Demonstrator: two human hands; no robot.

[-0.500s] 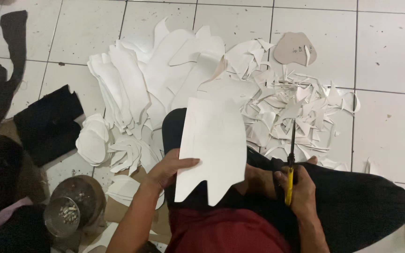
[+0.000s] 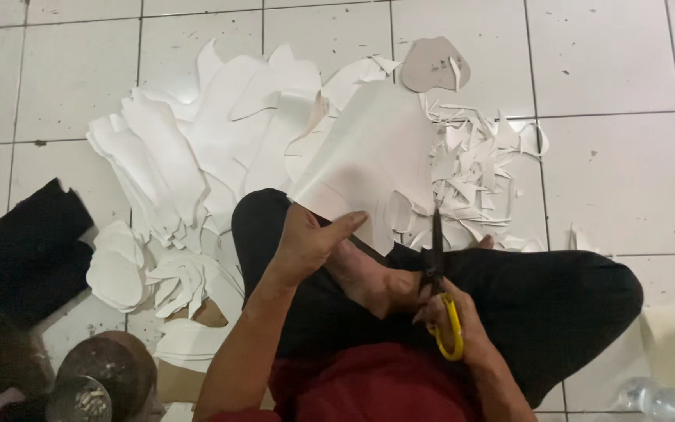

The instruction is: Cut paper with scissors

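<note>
Seated cross-legged on the tiled floor [image 2: 611, 180], the left hand [image 2: 306, 238] pinches a white sheet [image 2: 373, 160] between closed fingers; the right hand [image 2: 451, 320] grips yellow-handled scissors [image 2: 439, 273].

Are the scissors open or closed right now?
Closed, it seems: the yellow-handled scissors in the right hand show one dark, narrow blade line pointing up, with no gap visible, just right of the white sheet held by the left hand.

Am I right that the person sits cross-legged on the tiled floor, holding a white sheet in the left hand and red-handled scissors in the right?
Nearly: the scissors have yellow handles, not red, as the head view shows. The rest holds: the person sits cross-legged on the tiled floor, the left hand holding the white sheet and the right hand the scissors.
</note>
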